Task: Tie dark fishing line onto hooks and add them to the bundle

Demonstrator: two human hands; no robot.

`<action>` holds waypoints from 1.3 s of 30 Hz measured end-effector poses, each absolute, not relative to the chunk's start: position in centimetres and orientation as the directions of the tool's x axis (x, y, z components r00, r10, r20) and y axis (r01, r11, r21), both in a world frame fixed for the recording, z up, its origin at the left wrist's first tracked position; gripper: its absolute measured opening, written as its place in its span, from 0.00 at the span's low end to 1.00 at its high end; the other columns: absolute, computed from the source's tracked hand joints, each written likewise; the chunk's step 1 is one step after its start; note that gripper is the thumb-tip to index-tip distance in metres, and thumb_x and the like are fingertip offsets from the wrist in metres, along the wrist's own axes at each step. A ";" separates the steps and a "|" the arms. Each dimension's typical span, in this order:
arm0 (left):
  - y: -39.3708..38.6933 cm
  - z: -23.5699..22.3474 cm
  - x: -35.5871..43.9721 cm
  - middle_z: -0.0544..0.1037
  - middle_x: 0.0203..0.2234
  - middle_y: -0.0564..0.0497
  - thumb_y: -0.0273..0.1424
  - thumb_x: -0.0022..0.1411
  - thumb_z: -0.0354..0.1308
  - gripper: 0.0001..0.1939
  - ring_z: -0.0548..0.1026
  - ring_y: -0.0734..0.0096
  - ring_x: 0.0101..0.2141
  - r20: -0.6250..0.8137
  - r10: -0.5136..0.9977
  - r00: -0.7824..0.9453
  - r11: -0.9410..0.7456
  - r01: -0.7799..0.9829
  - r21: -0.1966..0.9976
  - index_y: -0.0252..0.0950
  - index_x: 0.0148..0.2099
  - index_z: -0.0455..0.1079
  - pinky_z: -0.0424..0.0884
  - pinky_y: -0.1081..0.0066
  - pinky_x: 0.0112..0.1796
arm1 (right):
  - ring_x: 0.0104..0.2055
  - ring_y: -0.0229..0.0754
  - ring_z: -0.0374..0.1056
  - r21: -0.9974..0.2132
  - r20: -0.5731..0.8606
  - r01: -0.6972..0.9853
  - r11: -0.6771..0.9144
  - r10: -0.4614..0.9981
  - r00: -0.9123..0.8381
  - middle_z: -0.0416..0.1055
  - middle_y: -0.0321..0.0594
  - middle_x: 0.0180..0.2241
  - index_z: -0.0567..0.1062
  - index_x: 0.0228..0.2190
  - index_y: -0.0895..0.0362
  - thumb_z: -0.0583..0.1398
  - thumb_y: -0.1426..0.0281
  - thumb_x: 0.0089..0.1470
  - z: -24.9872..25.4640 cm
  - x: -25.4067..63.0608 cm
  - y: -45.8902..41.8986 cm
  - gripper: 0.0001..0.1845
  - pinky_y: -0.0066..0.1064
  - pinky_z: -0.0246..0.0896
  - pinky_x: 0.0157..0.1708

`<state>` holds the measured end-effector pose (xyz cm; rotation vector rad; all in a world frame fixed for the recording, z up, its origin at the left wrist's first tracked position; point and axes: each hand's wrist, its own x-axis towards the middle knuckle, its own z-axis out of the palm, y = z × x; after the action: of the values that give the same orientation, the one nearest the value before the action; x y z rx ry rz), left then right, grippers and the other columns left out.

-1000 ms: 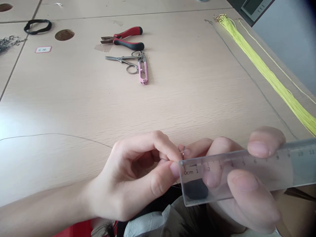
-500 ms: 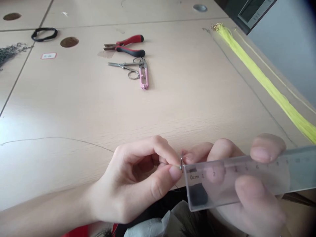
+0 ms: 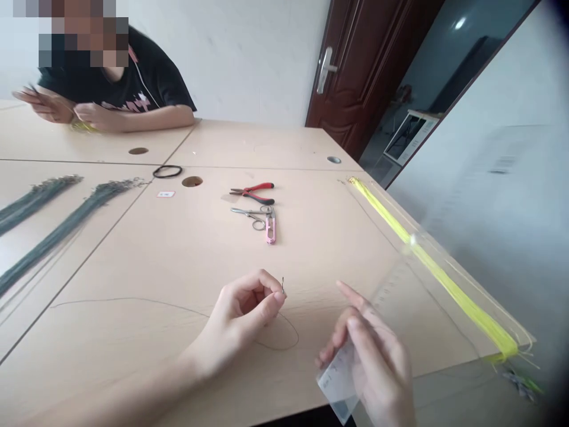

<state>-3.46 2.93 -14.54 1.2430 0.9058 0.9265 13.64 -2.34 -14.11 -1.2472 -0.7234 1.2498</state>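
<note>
Pale wood-topped tables fill a white-walled room, with a dark brown door [image 3: 355, 71] behind them. At the far end of the table [image 3: 178, 261], a co-worker in a black T-shirt [image 3: 146, 83] has one hand [image 3: 95, 115] resting near a little yellow cord and the other [image 3: 44, 105] raised with spread fingers.

At the near edge, the person's left hand [image 3: 235, 314] has its thumb and fingers [image 3: 271, 302] pressed together, pinching a small metal hook [image 3: 283, 286], though it's too tiny to be sure of its shape. A thin dark line [image 3: 133, 299] lies on the table, meeting the hand and looping just below it. To the right, the right hand [image 3: 368, 356] grips a blurred clear ruler [image 3: 338, 379], its fingers [image 3: 355, 323] curled around it.

Mid-table lie red-and-black pliers [image 3: 252, 193], scissors [image 3: 246, 212] and pink thread snips [image 3: 270, 228]. A yellow cord bundle [image 3: 444, 279] runs along the right edge, and grey wire bundles [image 3: 57, 225] lie at left.
</note>
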 end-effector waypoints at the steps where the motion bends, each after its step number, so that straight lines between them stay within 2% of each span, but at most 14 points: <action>1: 3.0 -14.5 -3.5 0.60 0.20 0.58 0.40 0.63 0.53 0.14 0.56 0.77 0.23 -0.051 0.932 0.358 0.082 -0.072 0.994 0.36 0.30 0.62 0.53 0.73 0.25 | 0.19 0.38 0.67 -0.959 -0.251 -0.184 -0.215 0.946 0.204 0.66 0.32 0.22 0.60 0.55 0.55 0.59 0.57 0.52 -13.9 14.1 -1.9 0.32 0.29 0.67 0.18; 3: 3.0 -14.5 -3.4 0.60 0.19 0.58 0.40 0.63 0.53 0.14 0.56 0.77 0.23 -0.034 0.935 0.352 0.061 -0.066 0.996 0.36 0.30 0.61 0.53 0.73 0.25 | 0.19 0.40 0.69 -0.945 -0.313 0.050 -0.322 0.940 0.136 0.70 0.34 0.23 0.55 0.58 0.57 0.60 0.53 0.49 -13.6 15.0 -1.0 0.40 0.29 0.66 0.17; 7: 2.9 -14.4 -3.3 0.59 0.19 0.58 0.40 0.62 0.53 0.15 0.57 0.77 0.23 -0.008 0.934 0.358 0.033 -0.064 0.997 0.35 0.29 0.61 0.53 0.73 0.26 | 0.18 0.42 0.70 -0.868 -0.393 0.317 -0.381 0.919 0.031 0.68 0.30 0.19 0.56 0.55 0.56 0.56 0.54 0.51 -13.6 15.8 1.1 0.34 0.28 0.64 0.15; 12: 3.1 -14.3 -3.3 0.60 0.19 0.58 0.39 0.62 0.53 0.15 0.57 0.76 0.23 0.026 0.935 0.355 0.000 -0.074 0.997 0.35 0.29 0.61 0.53 0.73 0.26 | 0.18 0.42 0.70 -0.795 -0.324 0.547 -0.261 0.946 -0.018 0.67 0.30 0.16 0.57 0.56 0.55 0.52 0.59 0.56 -13.6 15.5 3.8 0.27 0.30 0.65 0.19; 15: 3.1 -14.3 -3.3 0.59 0.19 0.58 0.39 0.62 0.52 0.15 0.57 0.76 0.23 0.040 0.935 0.354 -0.013 -0.077 0.997 0.35 0.29 0.60 0.53 0.72 0.26 | 0.22 0.39 0.69 -0.683 -0.238 0.709 -0.174 0.971 0.009 0.71 0.35 0.24 0.60 0.54 0.58 0.54 0.64 0.57 -13.4 15.5 5.8 0.25 0.32 0.66 0.26; 18: 3.0 -14.1 -3.3 0.59 0.19 0.58 0.39 0.62 0.52 0.14 0.57 0.75 0.23 0.048 0.932 0.359 -0.021 -0.079 0.997 0.35 0.29 0.60 0.53 0.72 0.26 | 0.32 0.38 0.70 -0.575 -0.163 0.812 -0.105 0.987 0.012 0.71 0.43 0.39 0.61 0.54 0.58 0.55 0.63 0.59 -13.3 15.4 7.6 0.23 0.35 0.68 0.34; 20: 2.9 -14.0 -3.3 0.60 0.19 0.58 0.38 0.62 0.52 0.14 0.57 0.76 0.23 0.052 0.931 0.362 -0.025 -0.078 0.997 0.35 0.29 0.60 0.52 0.72 0.26 | 0.37 0.40 0.69 -0.509 -0.135 0.858 -0.072 0.991 0.003 0.69 0.44 0.43 0.62 0.53 0.58 0.54 0.62 0.60 -13.3 15.1 8.4 0.22 0.36 0.68 0.37; 25: 2.8 -13.7 -3.4 0.59 0.19 0.58 0.37 0.62 0.52 0.13 0.57 0.76 0.23 0.066 0.931 0.359 -0.042 -0.075 0.996 0.34 0.29 0.60 0.52 0.72 0.26 | 0.36 0.40 0.69 -0.313 -0.090 0.948 -0.063 0.995 0.037 0.71 0.41 0.37 0.68 0.45 0.60 0.56 0.59 0.58 -12.8 14.0 9.1 0.20 0.38 0.66 0.38; 28: 2.9 -13.6 -3.5 0.60 0.19 0.57 0.37 0.61 0.52 0.13 0.58 0.76 0.23 0.075 0.933 0.353 -0.049 -0.082 0.995 0.34 0.29 0.60 0.54 0.72 0.26 | 0.36 0.44 0.69 -0.234 -0.021 0.971 -0.049 0.999 0.045 0.70 0.44 0.33 0.70 0.38 0.62 0.57 0.52 0.53 -11.4 14.0 8.5 0.24 0.43 0.63 0.40; 31: 3.2 -13.6 -3.6 0.60 0.19 0.57 0.36 0.61 0.52 0.12 0.58 0.76 0.23 0.077 0.934 0.349 -0.049 -0.088 0.995 0.34 0.29 0.61 0.54 0.72 0.26 | 0.39 0.54 0.68 -0.265 0.047 0.964 0.024 0.999 -0.012 0.70 0.51 0.35 0.70 0.33 0.61 0.52 0.46 0.52 -9.3 14.5 7.8 0.29 0.48 0.59 0.39; 32: 3.3 -13.7 -3.7 0.61 0.20 0.57 0.36 0.61 0.52 0.12 0.58 0.77 0.23 0.077 0.935 0.347 -0.049 -0.089 0.995 0.34 0.29 0.61 0.54 0.72 0.26 | 0.38 0.54 0.68 -0.305 0.040 0.950 0.063 0.998 -0.054 0.70 0.49 0.34 0.70 0.31 0.59 0.50 0.46 0.53 -8.7 14.6 7.7 0.29 0.47 0.59 0.38; 36: 3.7 -13.8 -3.9 0.61 0.21 0.57 0.34 0.61 0.52 0.10 0.59 0.77 0.24 0.072 0.942 0.329 -0.049 -0.077 0.996 0.34 0.30 0.62 0.55 0.72 0.27 | 0.25 0.40 0.68 -0.567 -0.143 0.803 0.182 0.939 -0.314 0.66 0.37 0.22 0.69 0.26 0.57 0.46 0.47 0.56 -7.3 14.0 7.7 0.28 0.29 0.60 0.22; 39: 4.0 -13.7 -4.1 0.60 0.20 0.57 0.32 0.61 0.52 0.09 0.57 0.77 0.23 0.062 0.954 0.294 -0.051 -0.043 0.998 0.34 0.29 0.60 0.54 0.73 0.26 | 0.19 0.33 0.62 -0.701 -0.214 0.687 0.191 0.863 -0.458 0.62 0.32 0.19 0.69 0.25 0.57 0.51 0.52 0.56 -7.1 13.0 7.8 0.22 0.24 0.55 0.17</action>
<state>-4.14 4.04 -13.73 1.3518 0.9329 1.0415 12.97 7.85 -7.12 -1.4881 -2.2367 1.1231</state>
